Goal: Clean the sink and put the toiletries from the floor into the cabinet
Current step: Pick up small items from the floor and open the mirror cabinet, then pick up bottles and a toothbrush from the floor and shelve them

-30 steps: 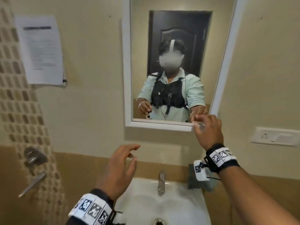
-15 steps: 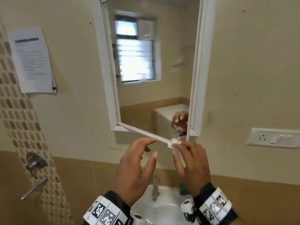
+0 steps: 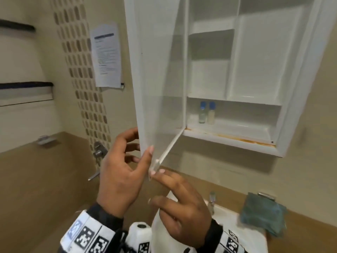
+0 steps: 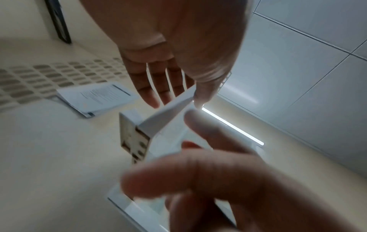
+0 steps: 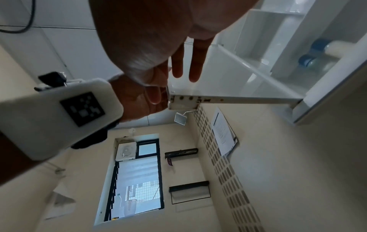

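the cabinet (image 3: pixel 235 110) on the wall above the sink (image 3: pixel 224 232) stands open, its door (image 3: pixel 156 84) swung out to the left, edge-on to the person. the left hand (image 3: pixel 120 172) holds the door's free lower edge, thumb on the near face and the other fingers behind it. the right hand (image 3: pixel 182 203) is just below, with two fingers stretched up to touch the bottom corner; the rest of its fingers are loose and hold nothing.

inside, the shelves are mostly bare. two small blue-capped bottles (image 3: pixel 206 114) stand side by side on the lowest shelf, near the hinge side. a rusty stain runs along the cabinet's bottom lip. a green cloth (image 3: pixel 262 214) hangs at the wall just right of the sink, beside the tap (image 3: pixel 211 199).

the step in hand looks like opening the cabinet, getting it ready to take things. the toiletries from the floor are not in view in any picture, so i cannot tell where they lie. next, i'd judge, the hands need to let go of the door, leave it wide, and bend down for the first item, or reach for the cloth to start on the sink.
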Motion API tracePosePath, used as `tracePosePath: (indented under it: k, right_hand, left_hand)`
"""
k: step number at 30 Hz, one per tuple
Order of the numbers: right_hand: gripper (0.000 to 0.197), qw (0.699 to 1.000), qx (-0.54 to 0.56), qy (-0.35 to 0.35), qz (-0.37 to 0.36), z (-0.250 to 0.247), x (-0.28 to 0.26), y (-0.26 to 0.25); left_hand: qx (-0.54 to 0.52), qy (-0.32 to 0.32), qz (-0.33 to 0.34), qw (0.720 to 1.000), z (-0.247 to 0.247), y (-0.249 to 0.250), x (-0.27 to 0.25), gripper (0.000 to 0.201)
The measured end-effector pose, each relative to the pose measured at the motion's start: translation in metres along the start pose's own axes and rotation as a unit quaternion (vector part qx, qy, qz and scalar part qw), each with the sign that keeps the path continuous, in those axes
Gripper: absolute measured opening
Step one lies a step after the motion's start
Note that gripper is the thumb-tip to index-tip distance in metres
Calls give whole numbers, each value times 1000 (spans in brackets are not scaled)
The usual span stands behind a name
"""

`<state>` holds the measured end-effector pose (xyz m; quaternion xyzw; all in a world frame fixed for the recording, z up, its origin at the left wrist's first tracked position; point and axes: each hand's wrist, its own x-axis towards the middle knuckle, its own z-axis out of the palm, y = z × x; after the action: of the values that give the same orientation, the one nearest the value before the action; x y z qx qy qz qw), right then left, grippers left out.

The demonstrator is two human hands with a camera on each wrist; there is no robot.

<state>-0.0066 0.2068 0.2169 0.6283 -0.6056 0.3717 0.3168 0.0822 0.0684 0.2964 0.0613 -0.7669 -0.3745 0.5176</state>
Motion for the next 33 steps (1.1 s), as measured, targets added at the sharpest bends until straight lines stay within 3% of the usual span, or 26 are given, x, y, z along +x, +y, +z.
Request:
tracePosePath:
  k: [6, 15, 19, 22, 25, 29, 33]
  right_hand:
    - [32, 995, 45, -53, 71, 50, 15, 1]
    - [26, 978, 40, -136, 154, 108, 29, -1]
    - [22, 968, 52, -163, 182, 151, 26, -13]
    - [21, 955, 69, -196, 214, 188, 7, -22]
    - [23, 917, 82, -258, 293, 234, -20, -31]
    - [29, 853, 107, -363, 360, 309, -61, -44]
    - [32, 795, 145, -439, 392, 384, -86, -70]
  left_hand:
    - [49, 41, -86, 994, -42, -51, 28, 32]
    - [24, -2, -118, 993, -65, -104, 39, 42]
    - [0, -43, -116, 992, -93, -144, 19, 42]
    - [25, -72, -176, 981, -133, -205, -33, 40]
    - [77, -105, -308, 942, -196, -284, -113, 35]
    - [148, -107, -481, 858, -288, -369, -237, 31]
    - [198, -87, -611, 762, -357, -407, -334, 28]
